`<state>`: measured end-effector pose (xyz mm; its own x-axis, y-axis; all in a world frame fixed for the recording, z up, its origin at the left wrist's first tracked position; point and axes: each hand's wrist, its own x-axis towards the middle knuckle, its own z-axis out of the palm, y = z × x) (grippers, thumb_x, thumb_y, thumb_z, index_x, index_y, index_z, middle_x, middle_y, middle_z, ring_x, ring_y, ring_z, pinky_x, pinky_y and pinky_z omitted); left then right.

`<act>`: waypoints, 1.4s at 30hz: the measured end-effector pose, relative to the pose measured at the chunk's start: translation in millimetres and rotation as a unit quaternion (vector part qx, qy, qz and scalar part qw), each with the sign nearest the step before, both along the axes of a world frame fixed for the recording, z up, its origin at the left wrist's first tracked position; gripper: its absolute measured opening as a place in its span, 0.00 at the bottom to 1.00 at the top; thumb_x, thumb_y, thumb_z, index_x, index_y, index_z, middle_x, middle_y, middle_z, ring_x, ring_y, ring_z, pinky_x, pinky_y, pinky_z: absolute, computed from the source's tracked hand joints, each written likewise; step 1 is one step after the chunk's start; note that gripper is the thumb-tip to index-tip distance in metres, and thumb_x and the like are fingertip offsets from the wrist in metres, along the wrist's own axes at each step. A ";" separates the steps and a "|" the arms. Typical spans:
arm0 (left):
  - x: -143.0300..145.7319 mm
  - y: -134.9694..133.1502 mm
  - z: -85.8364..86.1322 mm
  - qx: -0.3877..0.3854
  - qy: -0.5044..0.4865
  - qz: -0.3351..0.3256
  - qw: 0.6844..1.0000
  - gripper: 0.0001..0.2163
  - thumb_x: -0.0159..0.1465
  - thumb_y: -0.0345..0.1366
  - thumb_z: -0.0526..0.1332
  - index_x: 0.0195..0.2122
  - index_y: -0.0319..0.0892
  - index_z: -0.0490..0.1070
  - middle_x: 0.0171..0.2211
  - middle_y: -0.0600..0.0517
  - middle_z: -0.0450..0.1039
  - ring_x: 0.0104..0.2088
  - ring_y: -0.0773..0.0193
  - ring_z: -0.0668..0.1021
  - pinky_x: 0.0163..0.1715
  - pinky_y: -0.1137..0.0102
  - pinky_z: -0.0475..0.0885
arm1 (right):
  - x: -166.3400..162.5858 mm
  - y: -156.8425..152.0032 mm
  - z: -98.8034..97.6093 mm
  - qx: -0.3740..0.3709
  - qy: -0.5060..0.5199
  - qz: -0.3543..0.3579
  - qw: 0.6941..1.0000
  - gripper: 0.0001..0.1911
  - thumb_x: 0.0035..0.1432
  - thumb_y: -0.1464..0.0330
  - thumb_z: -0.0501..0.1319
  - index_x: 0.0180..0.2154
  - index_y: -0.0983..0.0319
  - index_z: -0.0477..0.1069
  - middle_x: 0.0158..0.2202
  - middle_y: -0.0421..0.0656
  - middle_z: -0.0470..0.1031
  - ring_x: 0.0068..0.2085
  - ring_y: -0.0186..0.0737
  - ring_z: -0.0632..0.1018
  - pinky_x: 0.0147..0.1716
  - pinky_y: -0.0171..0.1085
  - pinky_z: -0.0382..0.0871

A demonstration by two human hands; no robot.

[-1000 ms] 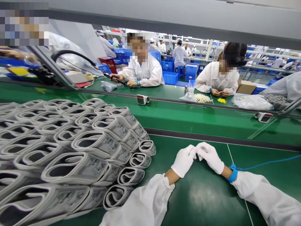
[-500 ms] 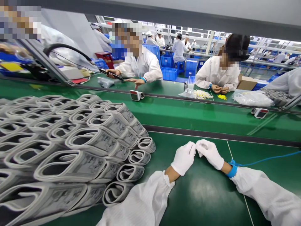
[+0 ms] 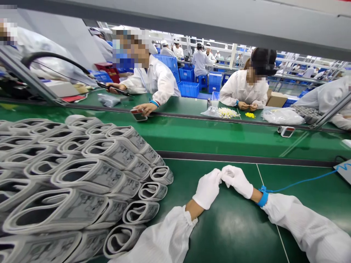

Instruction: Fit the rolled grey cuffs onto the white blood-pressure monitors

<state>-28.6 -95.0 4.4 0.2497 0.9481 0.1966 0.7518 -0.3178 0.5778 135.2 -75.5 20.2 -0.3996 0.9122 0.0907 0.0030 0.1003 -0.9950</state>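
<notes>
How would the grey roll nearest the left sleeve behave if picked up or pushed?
The grey roll is probably flexible, since its band curls inward. It may feel light, with gaps between its layers. Its rounded outside suggests it might roll if pushed.

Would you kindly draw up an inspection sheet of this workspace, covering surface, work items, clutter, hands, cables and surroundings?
Surface: green work table, crossed by a thin pale line.
Work items: rolled gray cuffs with printed faces, stacked in a large pile at the left.
Clutter: white pieces, yellow pieces and a clear plastic bag on the opposite bench.
Hands: left hand and right hand, white-gloved, fingertips meeting or nearly so; anything pinched there cannot be made out.
Cables: blue cord from the blue wrist strap toward the right edge.
Surroundings: green belt beyond the table; co-workers in white coats opposite; blue crates behind.
</notes>
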 end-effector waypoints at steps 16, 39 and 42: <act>-0.1 2.1 10.5 -0.043 0.092 0.005 0.995 0.10 0.68 0.25 0.50 0.35 0.45 0.67 0.35 0.50 0.76 0.34 0.58 0.77 0.32 0.69 0.59 | -3.4 6.3 -12.5 -0.051 0.022 -0.017 0.998 0.12 0.49 0.65 0.68 0.35 0.64 0.71 0.26 0.37 0.73 0.21 0.27 0.68 0.20 0.28 0.62; -3.4 6.1 16.2 -0.091 0.093 0.024 0.991 0.14 0.71 0.40 0.41 0.33 0.46 0.61 0.33 0.47 0.73 0.31 0.56 0.71 0.30 0.68 0.60 | -3.2 12.3 -12.3 -0.050 0.025 0.022 0.998 0.07 0.52 0.72 0.65 0.34 0.63 0.69 0.25 0.33 0.71 0.21 0.26 0.69 0.21 0.27 0.64; -4.0 5.1 13.5 -0.075 0.076 0.011 0.994 0.14 0.70 0.41 0.41 0.32 0.46 0.61 0.30 0.47 0.72 0.30 0.56 0.71 0.30 0.68 0.60 | -1.9 12.6 -13.7 -0.051 0.023 0.025 0.998 0.07 0.52 0.72 0.64 0.34 0.63 0.68 0.25 0.33 0.71 0.21 0.26 0.69 0.21 0.28 0.65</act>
